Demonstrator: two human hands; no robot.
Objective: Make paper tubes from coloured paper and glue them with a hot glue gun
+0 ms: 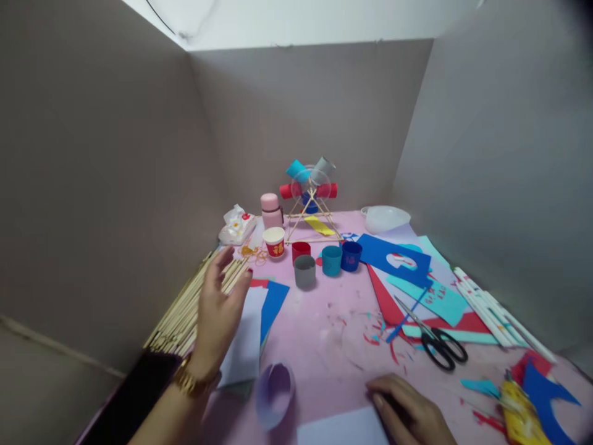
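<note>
My left hand [220, 309] is raised with thumb and fingers apart, holding nothing. Below it is a stack of pale paper [243, 346], with blue paper [273, 306] sticking out. A lavender paper tube [264, 402] stands near the front edge. My right hand [412, 408] rests low on the table, fingers curled, beside a pale sheet [343, 428]; whatever is under the fingers is hidden. Gray [304, 272], red [301, 250], teal [332, 261] and dark blue [351, 256] paper cups stand mid-table.
Behind the cups stands a stick-framed wheel model [311, 191] carrying coloured cups. A pink flask [271, 211] and paper cup [274, 242] are left of it. Bamboo sticks [189, 309] line the left. Scissors [435, 343], paper scraps and white rolls [486, 306] lie right.
</note>
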